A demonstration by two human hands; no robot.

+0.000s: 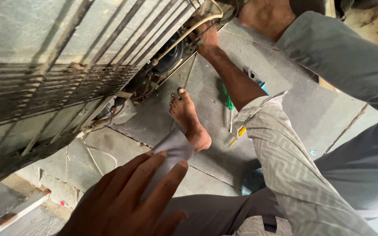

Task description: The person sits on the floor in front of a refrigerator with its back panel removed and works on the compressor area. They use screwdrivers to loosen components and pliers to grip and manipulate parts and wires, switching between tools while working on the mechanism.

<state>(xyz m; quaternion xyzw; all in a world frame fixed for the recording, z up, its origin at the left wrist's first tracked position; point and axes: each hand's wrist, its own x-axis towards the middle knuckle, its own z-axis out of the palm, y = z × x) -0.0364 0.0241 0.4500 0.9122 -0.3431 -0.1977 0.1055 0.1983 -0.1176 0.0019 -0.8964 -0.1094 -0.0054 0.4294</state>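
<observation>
My left hand [130, 201] lies flat on my left knee at the bottom, fingers spread, holding nothing. My right arm in a patterned grey sleeve stretches up to the base of a refrigerator's back. My right hand [207, 40] is in among the wires next to the black compressor [171, 54], under a cream tube [184, 32]. Its fingers are hidden, so its grip is unclear. The dark condenser grille [53, 83] fills the upper left.
My bare left foot [188, 117] stands on the grey tiled floor [294, 109]. Beside my forearm lie a green-handled screwdriver [229, 102], a yellow-handled screwdriver [238, 133] and blue-handled pliers [255, 78]. Another bare foot [265, 15] is at the top. A grey trouser leg [342, 57] is on the right.
</observation>
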